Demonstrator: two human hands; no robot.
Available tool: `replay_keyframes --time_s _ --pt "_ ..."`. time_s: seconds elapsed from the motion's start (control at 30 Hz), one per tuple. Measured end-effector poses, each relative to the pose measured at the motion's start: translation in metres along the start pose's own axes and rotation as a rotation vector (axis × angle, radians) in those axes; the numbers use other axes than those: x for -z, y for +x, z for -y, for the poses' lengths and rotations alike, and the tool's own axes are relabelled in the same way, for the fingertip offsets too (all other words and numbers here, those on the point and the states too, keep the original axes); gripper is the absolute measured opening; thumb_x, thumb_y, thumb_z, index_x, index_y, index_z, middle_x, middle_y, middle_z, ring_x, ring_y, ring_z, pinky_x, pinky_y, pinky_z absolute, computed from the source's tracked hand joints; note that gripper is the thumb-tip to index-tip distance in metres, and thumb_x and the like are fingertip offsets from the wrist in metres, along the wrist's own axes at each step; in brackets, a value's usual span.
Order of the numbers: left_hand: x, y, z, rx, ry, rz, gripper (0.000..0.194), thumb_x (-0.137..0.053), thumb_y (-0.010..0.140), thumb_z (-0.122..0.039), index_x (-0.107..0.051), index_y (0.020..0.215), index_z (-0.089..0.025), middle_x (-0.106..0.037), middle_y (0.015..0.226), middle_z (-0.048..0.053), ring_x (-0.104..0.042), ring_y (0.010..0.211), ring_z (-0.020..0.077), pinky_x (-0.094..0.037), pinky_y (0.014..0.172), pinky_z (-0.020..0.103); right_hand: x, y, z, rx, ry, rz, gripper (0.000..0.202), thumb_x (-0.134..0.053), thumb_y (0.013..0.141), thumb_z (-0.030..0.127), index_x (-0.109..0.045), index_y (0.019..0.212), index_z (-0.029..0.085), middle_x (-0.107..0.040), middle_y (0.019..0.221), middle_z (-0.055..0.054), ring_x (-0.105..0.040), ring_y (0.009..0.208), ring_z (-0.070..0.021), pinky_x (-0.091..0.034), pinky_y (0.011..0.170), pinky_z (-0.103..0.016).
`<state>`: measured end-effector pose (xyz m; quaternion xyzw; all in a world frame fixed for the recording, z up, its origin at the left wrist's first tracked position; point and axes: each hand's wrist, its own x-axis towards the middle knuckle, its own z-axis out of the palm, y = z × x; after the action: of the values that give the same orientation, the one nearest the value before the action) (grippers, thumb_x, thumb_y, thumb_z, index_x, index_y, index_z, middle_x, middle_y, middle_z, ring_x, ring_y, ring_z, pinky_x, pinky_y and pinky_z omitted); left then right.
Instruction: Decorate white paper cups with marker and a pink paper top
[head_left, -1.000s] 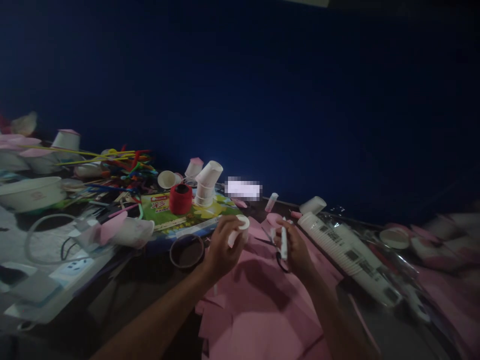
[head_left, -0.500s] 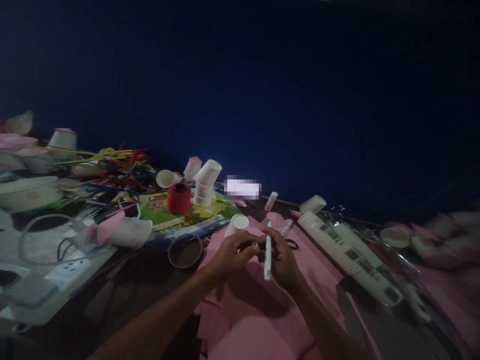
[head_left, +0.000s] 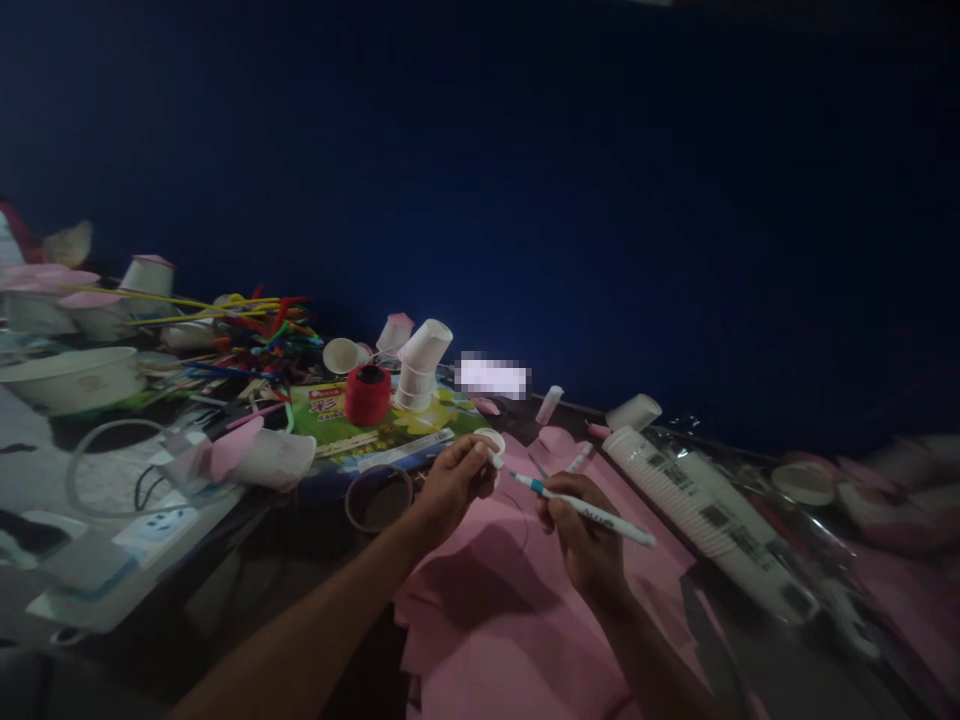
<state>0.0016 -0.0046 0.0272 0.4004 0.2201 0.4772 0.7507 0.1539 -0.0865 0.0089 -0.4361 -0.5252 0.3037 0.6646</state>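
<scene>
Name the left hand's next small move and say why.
I would probably move the left hand, small white cap still pinched, to steady the white cup just beyond it: the right hand holds the marker uncapped, its tip pointing roughly that way.

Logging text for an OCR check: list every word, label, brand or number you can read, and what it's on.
"彩" and "RAINB", partly legible, rest hidden: green illustrated flat packet
"ACRYLIC", slightly blurred: white marker with blue collar in the right hand
Unreadable: small red strip on the packet; dark printed blocks on the clear-wrapped stack of white paper cups; faint mark on the white round bowl.
No numbers legible.
</scene>
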Motion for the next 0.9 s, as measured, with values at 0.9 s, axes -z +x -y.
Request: replay_keyframes --time_s 0.9 --pt "-0.002 -0.005 -0.004 -0.010 0.466 0.263 0.031 -0.069 0.071 -0.042 -0.068 0.079 -0.012 -0.046 0.059 -0.003 -0.036 0.053 0.0067 -0.026 0.050 0.021 -0.002 0.013 0.015 -0.181 0.228 -0.147 0.015 -0.068 0.069 0.027 -0.064 0.081 0.019 -0.054 0.059 0.002 -0.045 0.054 -0.0095 -0.034 0.049 -0.021"
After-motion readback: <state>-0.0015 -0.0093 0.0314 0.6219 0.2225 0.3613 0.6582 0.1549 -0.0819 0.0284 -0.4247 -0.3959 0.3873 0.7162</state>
